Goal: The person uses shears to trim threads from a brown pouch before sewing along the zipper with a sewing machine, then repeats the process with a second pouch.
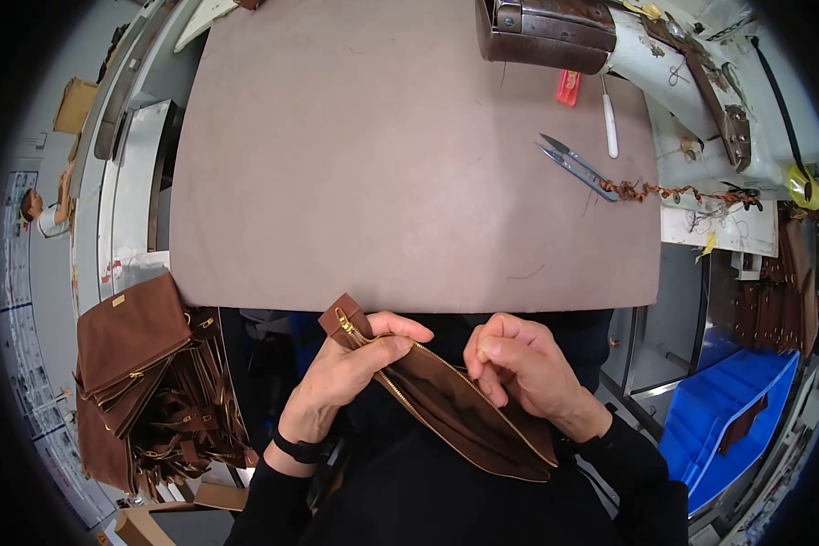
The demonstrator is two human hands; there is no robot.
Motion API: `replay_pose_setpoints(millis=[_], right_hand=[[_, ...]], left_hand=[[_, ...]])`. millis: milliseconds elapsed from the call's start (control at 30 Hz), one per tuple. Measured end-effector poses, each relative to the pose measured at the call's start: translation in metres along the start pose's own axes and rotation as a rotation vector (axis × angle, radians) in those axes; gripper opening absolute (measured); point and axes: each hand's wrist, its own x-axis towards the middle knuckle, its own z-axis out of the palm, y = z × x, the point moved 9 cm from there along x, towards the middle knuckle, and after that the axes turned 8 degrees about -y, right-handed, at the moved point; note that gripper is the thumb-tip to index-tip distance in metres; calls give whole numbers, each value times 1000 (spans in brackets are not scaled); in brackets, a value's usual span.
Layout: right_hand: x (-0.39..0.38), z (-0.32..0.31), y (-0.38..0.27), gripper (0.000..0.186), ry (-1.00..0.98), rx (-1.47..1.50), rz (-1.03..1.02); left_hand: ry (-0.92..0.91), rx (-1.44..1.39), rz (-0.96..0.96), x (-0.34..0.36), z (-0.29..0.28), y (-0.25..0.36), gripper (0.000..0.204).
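A brown zippered pouch [460, 409] is held over my lap, just below the front edge of the table. Its gold-toothed zipper is undone, so the mouth gapes and the brown lining shows. With thumb and fingers, my left hand [341, 369] grips the pouch near its upper left end, beside the gold zipper pull [347, 325] and a square brown tab. My right hand [530, 369] is closed at the far edge of the pouch, its thumb and fingers pinched together and the lower fingertips at the zipper edge. Whatever lies between those fingers is too small to make out.
A grey-brown table top [364, 173] carries thread snips [578, 168], a white-handled tool [610, 123] and a red item [568, 88]. A sewing machine arm [673, 82] stands at far right. Brown bags [146, 364] are piled left; a blue bin [719, 419] sits right. A person [45, 209] is far left.
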Motion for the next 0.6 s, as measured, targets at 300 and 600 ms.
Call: replay_pose_setpoints(millis=[300,600], right_hand=[[-8,-12,6,22,100,-61,-31],[-7,-6,-28,24,118,-591,-108]], left_hand=[[44,-9,20,-3,1,-2,20],[81,51,14,-10,3,15,21]])
